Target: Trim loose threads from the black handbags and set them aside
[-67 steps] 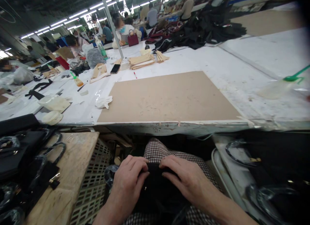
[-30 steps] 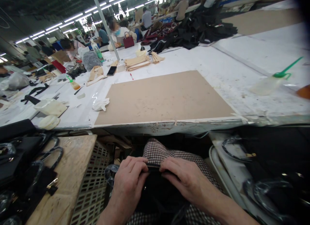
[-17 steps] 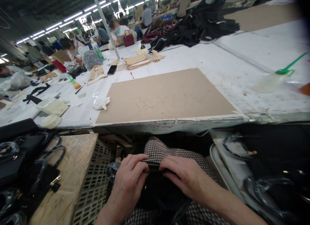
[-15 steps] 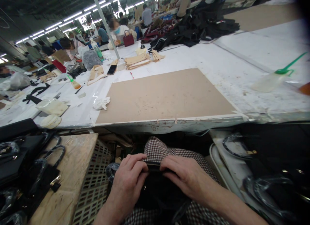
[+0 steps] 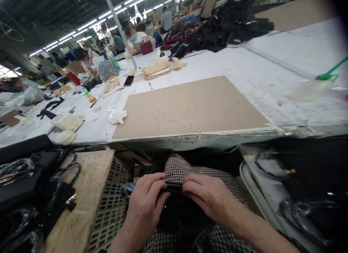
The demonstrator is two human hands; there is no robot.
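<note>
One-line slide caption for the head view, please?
Left hand and right hand pinch the top edge of a black bag on a checkered lap, below a workbench bearing a brown board.

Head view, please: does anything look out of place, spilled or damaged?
A squeeze bottle appears to lie on its side on the white table, far right; no spill visible. The table's front edge is chipped and stained. The left hand and right hand grip a black piece.
</note>
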